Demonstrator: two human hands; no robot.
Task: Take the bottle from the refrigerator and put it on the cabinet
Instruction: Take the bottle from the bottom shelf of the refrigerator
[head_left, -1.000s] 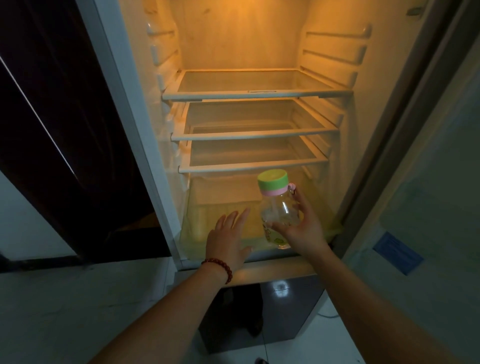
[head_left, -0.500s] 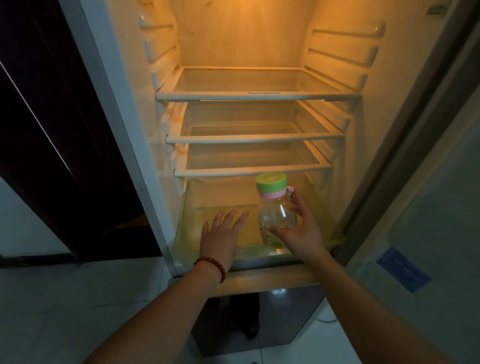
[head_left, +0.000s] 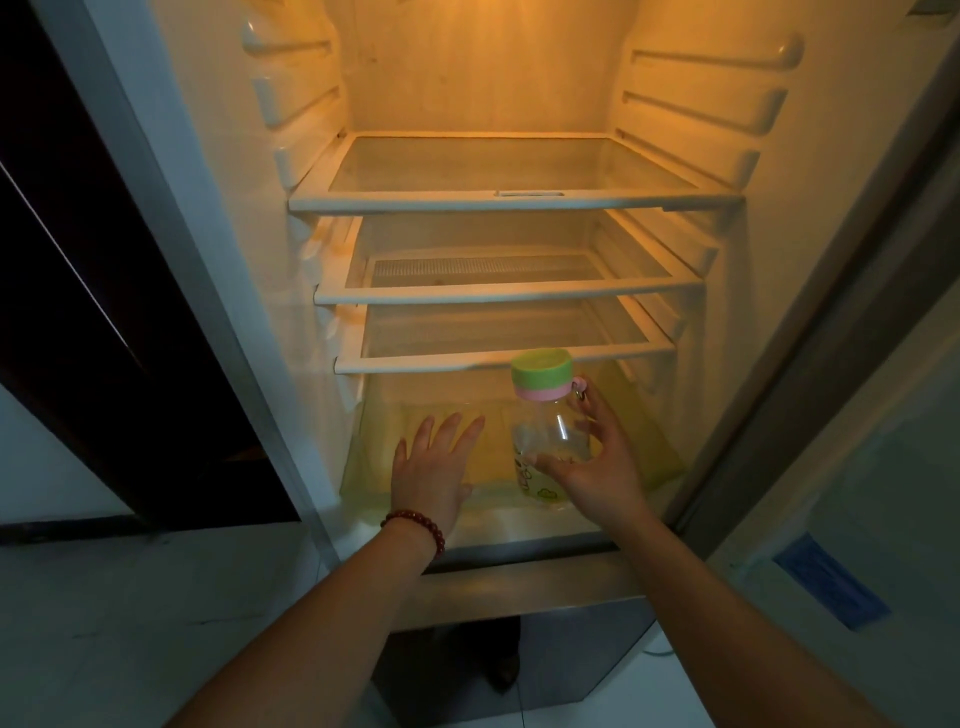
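Note:
A clear bottle (head_left: 545, 426) with a green lid and pink ring stands upright low in the open refrigerator (head_left: 498, 197), over the yellowish bottom drawer (head_left: 644, 431). My right hand (head_left: 597, 467) wraps its right side, thumb across the front and fingers behind near the cap. My left hand (head_left: 434, 467), with a red bead bracelet on the wrist, is spread flat with fingers apart just left of the bottle, not touching it. The cabinet is not in view.
Three bare glass shelves (head_left: 509, 301) sit above the bottle. The fridge door (head_left: 857, 519) stands open at right with a blue sticker (head_left: 826, 582). A dark doorway (head_left: 93, 260) is at left, pale floor tiles (head_left: 130, 623) below.
The view has moved closer to the fridge. Both hands and the bottle sit slightly deeper and lower over the bottom drawer; the grip on the bottle is unchanged.

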